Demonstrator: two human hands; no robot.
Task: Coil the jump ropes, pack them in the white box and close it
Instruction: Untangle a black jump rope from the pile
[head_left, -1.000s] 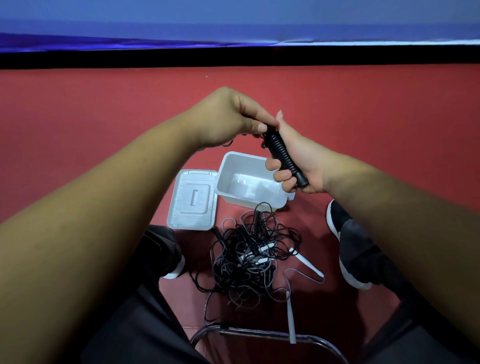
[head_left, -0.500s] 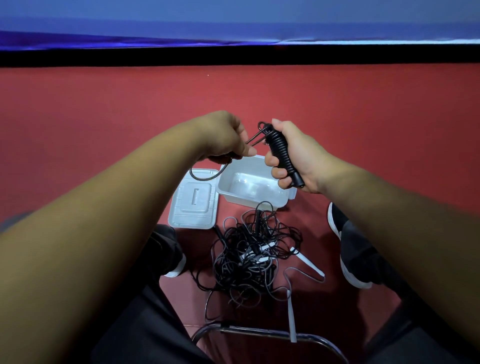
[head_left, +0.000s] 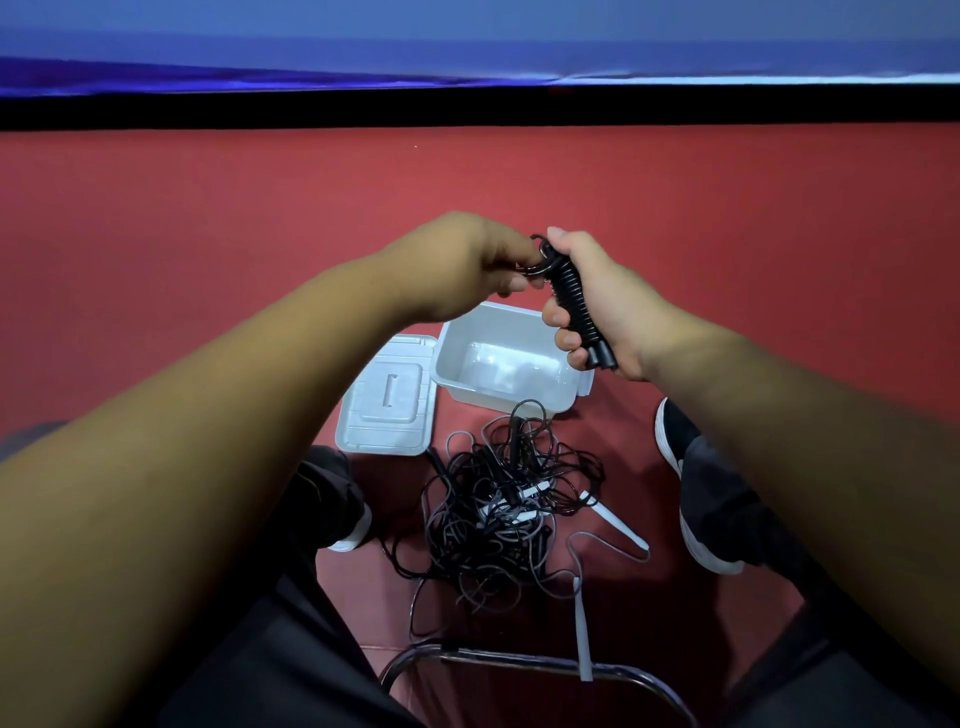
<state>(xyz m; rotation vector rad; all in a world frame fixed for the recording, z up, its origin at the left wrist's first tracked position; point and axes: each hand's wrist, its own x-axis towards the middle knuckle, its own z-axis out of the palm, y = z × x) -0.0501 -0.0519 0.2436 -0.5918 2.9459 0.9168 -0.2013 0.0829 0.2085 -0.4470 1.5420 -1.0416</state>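
My right hand (head_left: 602, 301) grips the black handles of a jump rope (head_left: 576, 306), with its cord wound round them. At the top end of the handles my left hand (head_left: 467, 265) pinches the black cord. Both hands hover above the open white box (head_left: 457, 358), which stands empty on the red floor. Its white lid (head_left: 387, 400) lies flat to the left of it. A tangled pile of black and grey jump ropes (head_left: 498, 514) with white handles lies on the floor in front of the box.
My two black shoes (head_left: 691, 493) stand on either side of the rope pile. A metal chair frame (head_left: 519, 660) crosses the bottom of the view. A black strip and blue mat run along the far edge of the red floor.
My left hand swung out to the left with a loop of cord, then came back to the top of the handles. My right hand kept its grip and shifted slightly.
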